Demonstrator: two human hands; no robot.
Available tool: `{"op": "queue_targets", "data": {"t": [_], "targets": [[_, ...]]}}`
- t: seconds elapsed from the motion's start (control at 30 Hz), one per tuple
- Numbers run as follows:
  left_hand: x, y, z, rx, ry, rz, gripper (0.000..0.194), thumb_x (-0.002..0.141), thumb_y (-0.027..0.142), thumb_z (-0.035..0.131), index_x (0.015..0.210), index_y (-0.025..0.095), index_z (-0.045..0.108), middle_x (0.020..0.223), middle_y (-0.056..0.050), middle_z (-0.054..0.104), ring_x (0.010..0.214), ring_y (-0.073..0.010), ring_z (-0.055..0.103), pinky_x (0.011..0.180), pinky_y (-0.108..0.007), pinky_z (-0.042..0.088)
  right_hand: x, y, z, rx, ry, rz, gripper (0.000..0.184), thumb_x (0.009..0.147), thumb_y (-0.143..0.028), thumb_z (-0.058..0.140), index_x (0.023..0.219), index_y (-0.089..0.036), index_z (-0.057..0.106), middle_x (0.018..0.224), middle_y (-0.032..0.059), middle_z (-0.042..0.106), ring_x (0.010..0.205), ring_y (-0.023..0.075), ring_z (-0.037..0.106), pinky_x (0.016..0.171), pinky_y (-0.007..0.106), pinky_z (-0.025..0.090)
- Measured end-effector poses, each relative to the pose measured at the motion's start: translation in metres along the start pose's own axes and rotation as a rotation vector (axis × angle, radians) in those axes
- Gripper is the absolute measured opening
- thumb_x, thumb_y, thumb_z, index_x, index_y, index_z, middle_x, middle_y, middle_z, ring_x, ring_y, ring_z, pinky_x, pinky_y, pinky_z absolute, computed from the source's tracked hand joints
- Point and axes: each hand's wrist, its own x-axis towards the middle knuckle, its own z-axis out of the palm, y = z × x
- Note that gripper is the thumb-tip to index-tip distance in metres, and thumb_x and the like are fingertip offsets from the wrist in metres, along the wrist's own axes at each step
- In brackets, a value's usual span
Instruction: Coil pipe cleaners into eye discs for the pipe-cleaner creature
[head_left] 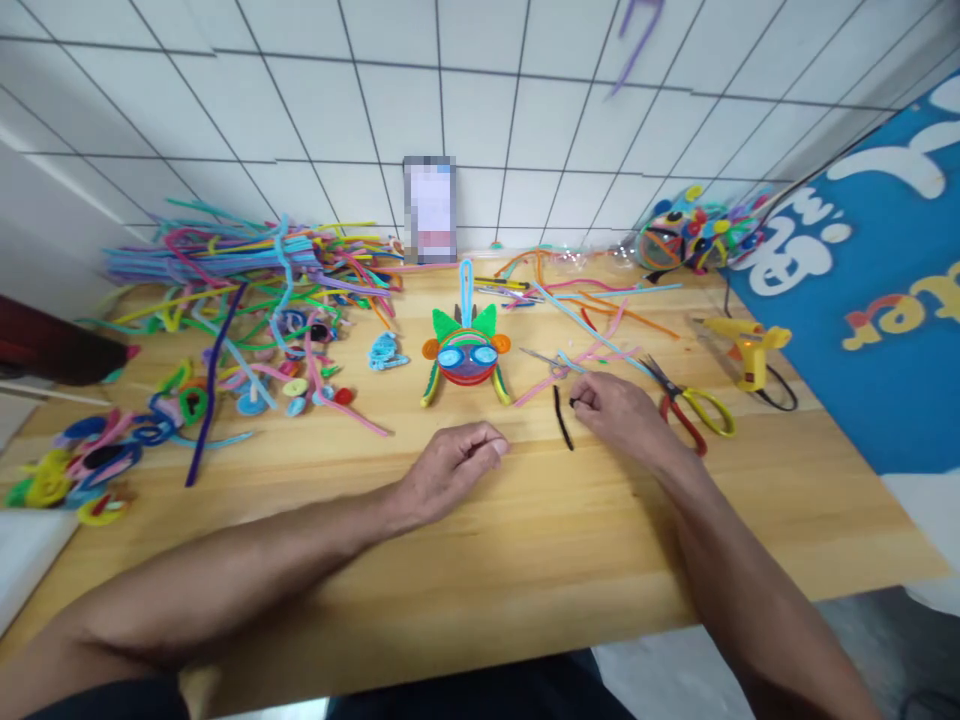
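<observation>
My right hand (pixel 619 412) pinches a short black pipe cleaner piece (pixel 574 402) between thumb and fingers, low over the wooden table. Just left of it lies another black pipe cleaner piece (pixel 562 418). Closer to the middle, my left hand (pixel 454 470) rests on the table with its fingers curled in and nothing seen in them. Beyond it is a colourful pipe cleaner figure (pixel 466 362) with green ears, blue-ringed eyes, orange side discs and a light blue loop on top. Neither hand touches the figure.
Scissors (pixel 690 400) lie beside my right wrist, with a yellow glue gun (pixel 750 350) farther right. Pipe cleaner bundles (pixel 217 255) and coiled pieces (pixel 97 455) cover the left side. A phone (pixel 431 210) leans on the tiled wall. Loose pipe cleaners (pixel 592 300) lie behind.
</observation>
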Motion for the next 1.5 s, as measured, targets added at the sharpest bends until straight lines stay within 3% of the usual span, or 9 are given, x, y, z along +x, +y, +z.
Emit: {"op": "queue_targets", "data": {"t": [0.17,0.47,0.63,0.83,1.07,1.27,1.5], "targets": [[-0.001,0.001,-0.001,-0.003,-0.007,0.027,0.026,0.100,0.032,0.050,0.083,0.015,0.061,0.075,0.001,0.057,0.071,-0.0119,0.052,0.068,-0.024,0.042,0.002,0.006,0.004,0.007,0.022,-0.060,0.008,0.087,-0.026,0.056,0.083,-0.022,0.062,0.083,0.0041,0.070,0.073,0.0197,0.063,0.067,0.031,0.042],[0.001,0.002,0.000,0.024,-0.007,0.068,0.028,0.100,0.033,0.050,0.082,0.016,0.062,0.073,0.001,0.058,0.068,-0.0111,0.052,0.066,-0.023,0.041,0.003,0.014,0.010,0.006,0.089,-0.121,0.008,0.081,-0.022,0.056,0.080,-0.023,0.063,0.080,0.0026,0.069,0.071,0.0188,0.063,0.065,0.031,0.043],[0.001,0.003,-0.001,0.032,-0.005,0.076,0.027,0.100,0.033,0.051,0.082,0.016,0.063,0.074,0.000,0.061,0.069,-0.0116,0.055,0.067,-0.023,0.043,0.006,0.021,0.008,0.124,0.164,-0.169,0.011,0.083,-0.031,0.062,0.087,-0.024,0.068,0.084,0.0036,0.073,0.073,0.0216,0.066,0.069,0.035,0.049],[0.000,0.001,0.000,0.104,-0.017,0.099,0.029,0.100,0.033,0.050,0.082,0.015,0.064,0.072,-0.001,0.063,0.066,-0.0118,0.055,0.063,-0.023,0.043,-0.005,-0.006,-0.003,0.239,0.268,-0.194,0.019,0.093,-0.033,0.054,0.093,-0.025,0.071,0.081,0.0029,0.076,0.069,0.0214,0.068,0.066,0.034,0.049],[0.000,-0.003,0.002,0.184,-0.025,0.174,0.028,0.100,0.030,0.051,0.081,0.015,0.065,0.072,-0.002,0.066,0.065,-0.0123,0.057,0.063,-0.022,0.042,-0.021,-0.032,0.001,0.250,0.224,-0.261,0.019,0.093,-0.030,0.053,0.095,-0.024,0.071,0.072,0.0004,0.073,0.062,0.0186,0.066,0.061,0.030,0.049],[0.000,-0.003,0.003,0.214,-0.019,0.176,0.026,0.100,0.027,0.052,0.081,0.015,0.067,0.072,-0.002,0.068,0.065,-0.0120,0.058,0.063,-0.022,0.042,-0.022,-0.038,0.006,0.229,0.193,-0.274,0.021,0.093,-0.027,0.050,0.093,-0.024,0.071,0.070,-0.0002,0.071,0.054,0.0157,0.060,0.055,0.028,0.047],[0.001,-0.006,0.004,0.277,-0.029,0.231,0.027,0.100,0.027,0.051,0.082,0.016,0.067,0.074,-0.003,0.069,0.067,-0.0141,0.060,0.065,-0.024,0.044,-0.017,-0.035,0.008,0.250,0.254,-0.272,0.017,0.092,-0.030,0.056,0.091,-0.024,0.071,0.070,0.0002,0.072,0.055,0.0156,0.060,0.053,0.027,0.047]]}}
